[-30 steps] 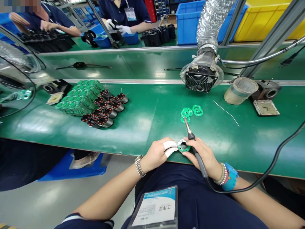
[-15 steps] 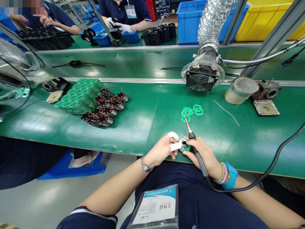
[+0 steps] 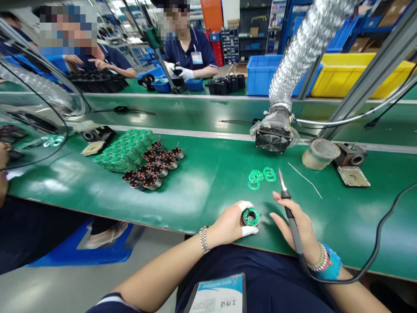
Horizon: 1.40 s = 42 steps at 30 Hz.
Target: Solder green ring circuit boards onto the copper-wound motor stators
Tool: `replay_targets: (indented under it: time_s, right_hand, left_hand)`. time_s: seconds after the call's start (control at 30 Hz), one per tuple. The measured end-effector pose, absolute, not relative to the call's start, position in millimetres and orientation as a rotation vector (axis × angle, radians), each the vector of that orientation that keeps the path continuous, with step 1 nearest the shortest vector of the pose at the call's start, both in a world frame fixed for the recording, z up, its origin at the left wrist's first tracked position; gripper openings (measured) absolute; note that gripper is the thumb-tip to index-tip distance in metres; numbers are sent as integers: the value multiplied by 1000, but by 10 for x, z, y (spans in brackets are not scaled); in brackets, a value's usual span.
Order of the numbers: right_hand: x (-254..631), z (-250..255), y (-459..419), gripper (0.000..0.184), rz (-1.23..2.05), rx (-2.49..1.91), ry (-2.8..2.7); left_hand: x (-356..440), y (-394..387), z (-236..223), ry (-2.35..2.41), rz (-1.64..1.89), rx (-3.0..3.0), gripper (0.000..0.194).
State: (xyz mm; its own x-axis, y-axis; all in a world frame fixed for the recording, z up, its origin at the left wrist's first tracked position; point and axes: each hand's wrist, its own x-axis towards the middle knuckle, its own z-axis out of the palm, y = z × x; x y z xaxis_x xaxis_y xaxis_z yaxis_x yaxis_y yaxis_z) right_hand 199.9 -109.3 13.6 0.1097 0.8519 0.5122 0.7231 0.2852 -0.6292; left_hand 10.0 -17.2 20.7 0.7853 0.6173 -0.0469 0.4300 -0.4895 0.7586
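Observation:
My left hand [image 3: 233, 224], with white finger covers, holds a round motor part topped by a green ring circuit board [image 3: 251, 217] near the table's front edge. In my right hand [image 3: 298, 221] is a soldering iron [image 3: 291, 213], its tip pointing up and away; thumb and fingertips are spread apart beside the motor part. Loose green ring boards [image 3: 256, 176] lie just beyond my hands. A bent length of solder wire [image 3: 305, 179] rests to their right.
Motor stators with copper windings [image 3: 153, 182] stand at left beside stacked green boards [image 3: 125, 150]. A fan on a foil duct [image 3: 273, 140] hangs ahead. A round pot [image 3: 321, 154] and an iron stand [image 3: 353, 167] are at right. The iron's cable [image 3: 374, 248] trails right. Co-workers sit across the bench.
My right hand has moved right, away from the motor part, carrying the soldering iron. The green ring on the part is now more exposed. The head view has tilted upward.

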Motion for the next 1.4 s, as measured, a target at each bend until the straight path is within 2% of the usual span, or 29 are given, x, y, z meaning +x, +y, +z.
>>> replay_targets:
  time_s: [0.13, 0.23, 0.4, 0.63, 0.73, 0.83, 0.9, 0.97, 1.07, 1.13, 1.27, 1.4]
  right_hand:
    - [2352, 137, -1004, 35, 40, -1570, -1608]
    - [2552, 78, -939, 35, -25, -1637, -1563]
    - [2639, -37, -852, 32, -66, -1696, -1561]
    - [2602, -106, -774, 30, 44, -1784, -1532]
    - [2597, -101, -757, 29, 131, -1823, -1497]
    - [2598, -89, -762, 29, 213, -1828, -1453]
    - [2589, -87, -772, 28, 238, -1812, -1443]
    - [2570, -92, -777, 27, 228, -1785, -1453]
    - [2547, -65, -779, 29, 191, -1755, -1451]
    - [2574, 34, -805, 31, 186, -1740, -1463]
    - [2809, 492, -975, 29, 145, -1730, -1720]
    - [3172, 911, -1165, 31, 104, -1756, -2015]
  left_hand:
    - [199, 557, 222, 975, 364, 2106, 37]
    - [342, 1398, 238, 1321, 476, 2079, 44]
    - [799, 2677, 298, 1544, 590, 2052, 52]
    - [1250, 3381, 83, 1648, 579, 2004, 61]
    - [1227, 3346, -17, 1677, 584, 2002, 68]
    - [1126, 2973, -35, 1627, 702, 2124, 71]
    - [1048, 2485, -35, 1372, 787, 2360, 57]
    - [992, 1882, -53, 989, 653, 2534, 51]
    - [1000, 1075, -94, 590, 380, 2649, 71]
    - [1076, 758, -81, 440, 336, 2676, 66]
    - [1268, 624, 51, 146, 336, 2673, 40]
    - [1216, 713, 127, 213, 339, 2645, 51]
